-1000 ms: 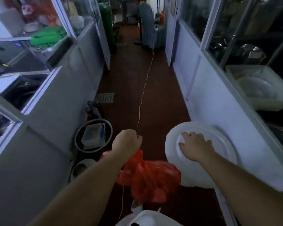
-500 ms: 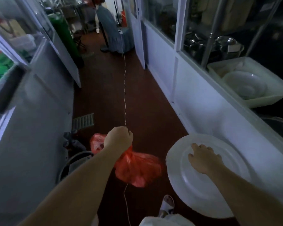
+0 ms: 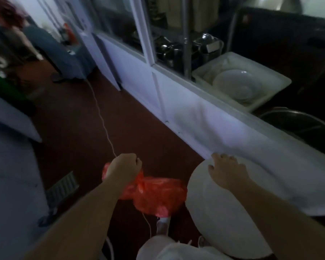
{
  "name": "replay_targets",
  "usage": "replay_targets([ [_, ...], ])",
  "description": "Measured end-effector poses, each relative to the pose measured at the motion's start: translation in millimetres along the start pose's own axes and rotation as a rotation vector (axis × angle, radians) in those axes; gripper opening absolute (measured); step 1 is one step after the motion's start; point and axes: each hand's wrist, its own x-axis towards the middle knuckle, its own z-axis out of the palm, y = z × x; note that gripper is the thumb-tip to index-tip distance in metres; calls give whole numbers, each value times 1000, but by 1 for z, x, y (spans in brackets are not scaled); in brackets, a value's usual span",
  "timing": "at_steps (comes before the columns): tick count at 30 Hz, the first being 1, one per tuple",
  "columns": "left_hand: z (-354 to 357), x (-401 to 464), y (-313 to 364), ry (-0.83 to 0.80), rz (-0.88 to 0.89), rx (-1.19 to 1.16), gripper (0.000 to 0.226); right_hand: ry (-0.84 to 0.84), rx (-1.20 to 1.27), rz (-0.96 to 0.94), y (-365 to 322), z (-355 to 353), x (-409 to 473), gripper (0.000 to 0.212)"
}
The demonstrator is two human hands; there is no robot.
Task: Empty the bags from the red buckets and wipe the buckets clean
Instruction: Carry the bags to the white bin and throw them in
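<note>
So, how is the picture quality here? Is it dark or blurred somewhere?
Head view: dim overall, with a bluish cast; the top left corner is smeared by motion blur; the left hand gripping the red bag and the right hand on the white round lid are fairly sharp; straight wall lines bend from wide-angle distortion; the right upper area is nearly black.

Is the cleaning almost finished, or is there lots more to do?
Some is done: one red bag is already out of a bucket, bunched in the left hand. Right now the right hand rests flat on a big white round lid or basin, which one is unclear. No red bucket or wiping cloth shows here, so wiping probably remains, and how many bags are left cannot be told.
</note>
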Motion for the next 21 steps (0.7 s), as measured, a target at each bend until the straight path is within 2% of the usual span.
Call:
replay_targets([
  [4, 27, 65, 4, -127, 183, 48, 34, -18, 29, 202, 6, 12, 17, 49],
  [8, 56, 122, 17, -234, 335, 97, 36, -36, 167, 431, 4, 30, 22, 47],
  [10, 70, 141, 27, -246, 405, 125, 39, -50, 235, 523, 5, 43, 22, 48],
  [13, 93, 156, 43, -357, 524, 225, 51, -87, 293, 636, 12, 66, 20, 51],
  [14, 100, 160, 48, -374, 525, 230, 48, -98, 315, 670, 15, 74, 20, 51],
  [17, 122, 173, 58, -353, 557, 190, 34, -115, 395, 759, 27, 103, 24, 51],
  [21, 152, 188, 71, -323, 604, 212, 32, -122, 520, 841, 41, 146, 40, 52],
])
